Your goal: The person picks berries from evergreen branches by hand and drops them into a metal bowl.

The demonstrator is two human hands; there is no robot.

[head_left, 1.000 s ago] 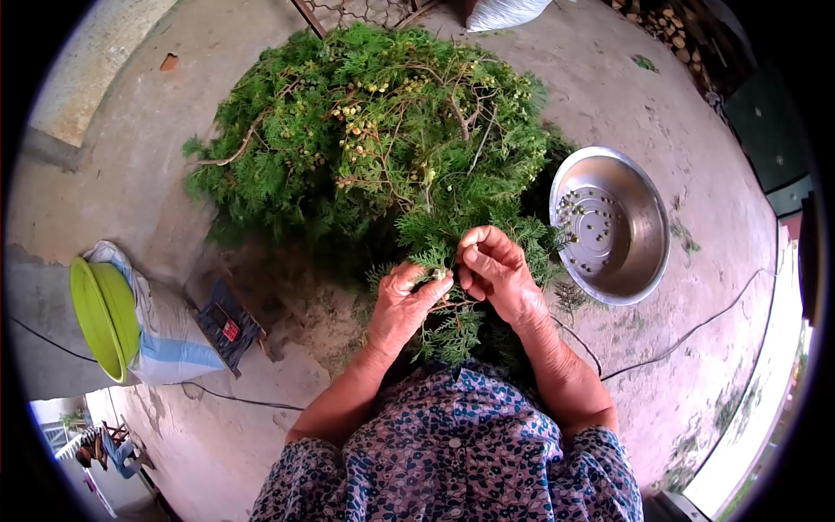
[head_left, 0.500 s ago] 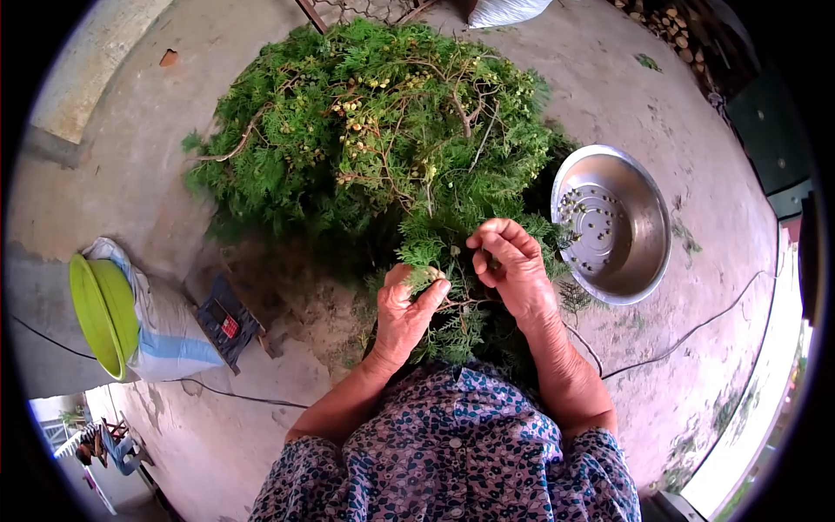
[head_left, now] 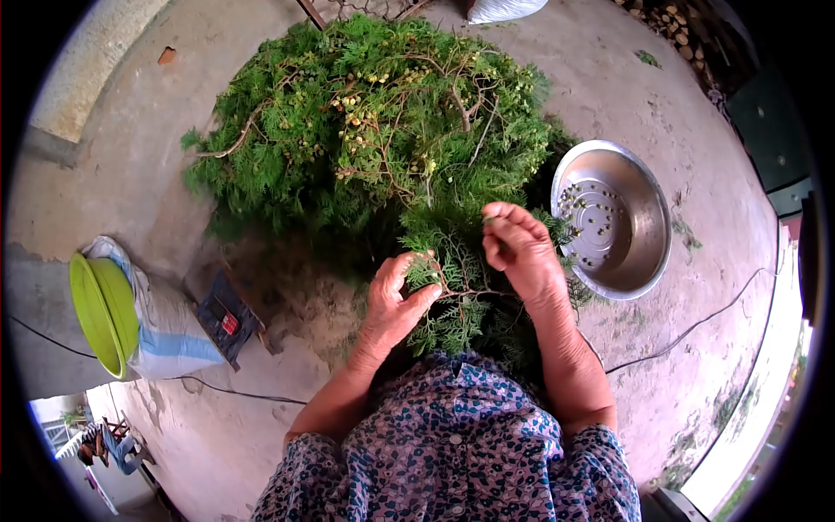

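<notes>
A large heap of green conifer branches [head_left: 383, 122] with small yellow-green cones lies ahead of me. My left hand [head_left: 397, 300] is around the tip of a leafy sprig [head_left: 457, 324], thumb and forefinger on either side of its foliage. To the right of it, my right hand [head_left: 522, 248] is raised with fingers curled and pinched together, apart from the sprig. Something small and green shows at its fingertips, too little to name. Beside that hand stands a metal basin [head_left: 642, 226] with small green cones scattered over its bottom.
A lime-green basin [head_left: 104, 317] leans against a white and blue sack [head_left: 178, 335] at the left, beside a small dark stool [head_left: 228, 320]. A black cable [head_left: 696, 329] crosses the floor at the right. Firewood [head_left: 674, 30] is stacked at the upper right.
My right hand has moved away from my left hand, up and right toward the metal basin. My left hand has shifted slightly left, its thumb and forefinger a little wider apart.
</notes>
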